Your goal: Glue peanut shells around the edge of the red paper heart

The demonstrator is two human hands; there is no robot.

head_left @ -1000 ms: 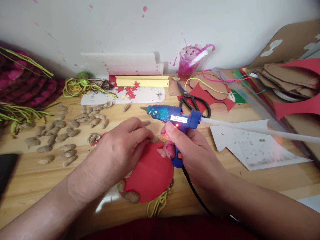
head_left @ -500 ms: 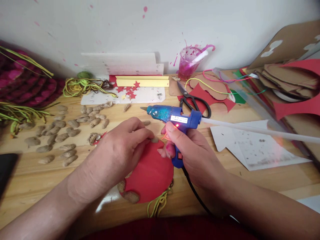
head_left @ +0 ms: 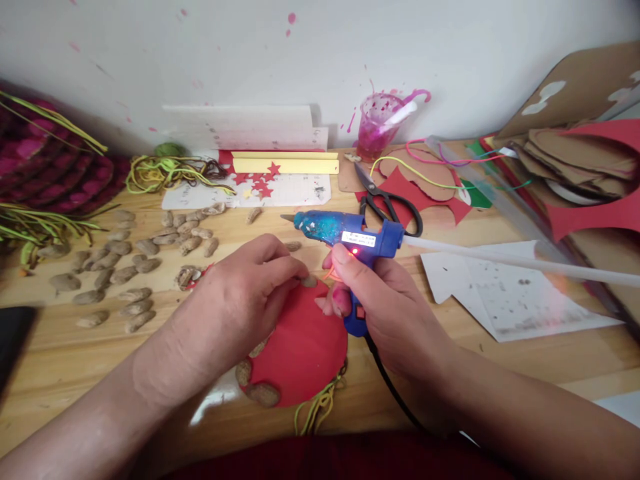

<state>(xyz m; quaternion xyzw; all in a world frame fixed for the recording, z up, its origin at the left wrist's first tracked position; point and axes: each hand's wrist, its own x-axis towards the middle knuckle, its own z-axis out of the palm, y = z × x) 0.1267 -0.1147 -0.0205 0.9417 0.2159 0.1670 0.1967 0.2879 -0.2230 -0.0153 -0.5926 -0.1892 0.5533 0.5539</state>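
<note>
Currently, the right hand (head_left: pixel 393 303) is clamped round the glue gun (head_left: pixel 327 227); the left hand (head_left: pixel 255 287) touches a peanut (head_left: pixel 311 282) at the far edge of the red disc (head_left: pixel 305 350), pinch undeterminable. Dipping the glue gun could burn the left hand.

The left hand (head_left: pixel 250 287) covers the upper left of the red paper (head_left: pixel 300 353), and the peanut (head_left: pixel 309 281) at its fingertips shows only in part. The right hand (head_left: pixel 385 293) hides much of the handle of the glue gun (head_left: pixel 327 228). Above the right thumb, the print on the label (head_left: pixel 359 239) is too small to read. Right of that hand, the glue stick (head_left: pixel 520 261) runs out of view. Far left of the left hand, a black thing (head_left: pixel 15 340) is cut off, too little showing to identify.
</note>
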